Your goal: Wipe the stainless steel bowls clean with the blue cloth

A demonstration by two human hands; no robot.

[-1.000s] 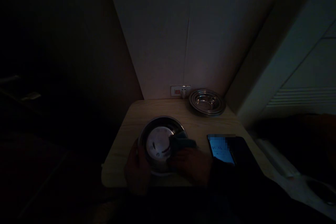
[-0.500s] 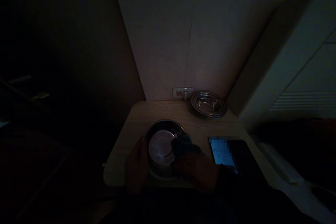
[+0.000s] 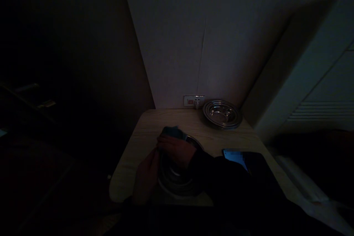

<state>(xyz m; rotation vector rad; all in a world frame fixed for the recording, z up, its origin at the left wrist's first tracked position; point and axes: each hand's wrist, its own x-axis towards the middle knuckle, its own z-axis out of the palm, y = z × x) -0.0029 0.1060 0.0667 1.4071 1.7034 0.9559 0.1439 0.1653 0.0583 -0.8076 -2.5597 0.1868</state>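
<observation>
Head view: I look down, in dim light, on a pale counter [image 3: 129, 158] set against a wall [image 3: 174, 48].
Bowl [image 3: 177, 181]: metal, on the near middle of the counter; the right arm covers much of it, leaving me parts of the near and far-right rim.
Left hand [image 3: 146, 175]: at the bowl's left side, fingers clamped on the rim, as far as the dark lets me see.
Right hand [image 3: 177, 150]: laid across the bowl towards its far-left rim, fingers together and clamped on the cloth; I cannot tell whether it touches the left hand.
Cloth [image 3: 173, 131]: blue-green, bunched, its far edge showing beyond the right fingers.
Stack [image 3: 222, 114]: nested metal dishes at the far right corner, well apart from the bowl.
Socket [image 3: 190, 101]: on the wall just left of the stack, a white plug [image 3: 197, 104] in it.
Phone [image 3: 235, 156]: screen lit, right of the bowl, partly hidden by a dark sleeve [image 3: 235, 182].
</observation>
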